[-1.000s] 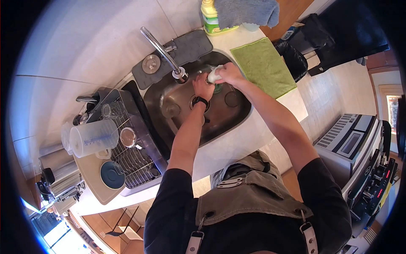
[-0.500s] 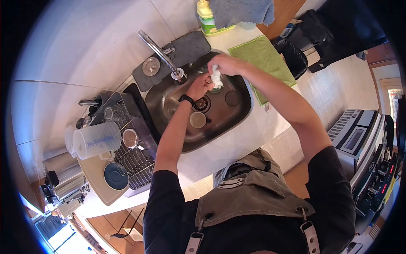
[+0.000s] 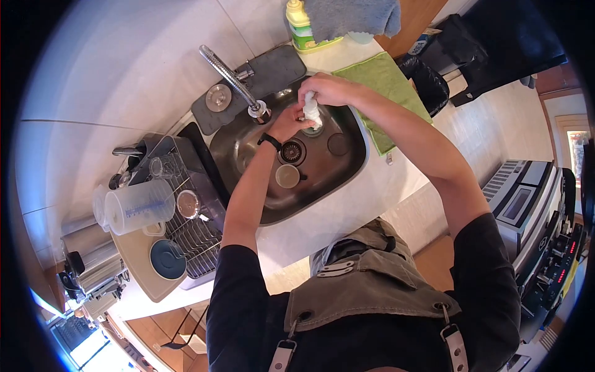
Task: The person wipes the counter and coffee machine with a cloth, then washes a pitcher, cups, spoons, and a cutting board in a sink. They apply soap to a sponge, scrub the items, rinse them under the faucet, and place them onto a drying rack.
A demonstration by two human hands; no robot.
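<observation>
Over the far side of the metal sink (image 3: pixel 328 180), a bunched white cloth (image 3: pixel 312 113) is held between my two hands. My right hand (image 3: pixel 323 90) grips its upper end with curled fingers. Lower down, my left hand (image 3: pixel 289 123), with a black band at the wrist, pinches the cloth from the side. Beneath the cloth, a pale greenish round rim shows, mostly hidden. A cup (image 3: pixel 287 176) with a dark handle stands in the sink near the drain (image 3: pixel 292 150).
A flexible tap (image 3: pixel 232 80) arches over the sink's left side. To the left, a dish rack (image 3: pixel 195 239) stands near a clear measuring jug (image 3: pixel 141 206) and a blue saucer (image 3: pixel 168 258). A green cloth (image 3: pixel 387 93) lies right of the sink, with a yellow-green bottle (image 3: pixel 300 28) behind.
The view has shifted slightly. Both hands stay on the white cloth, and its shape between the fingers has changed a little, looking longer and straighter.
</observation>
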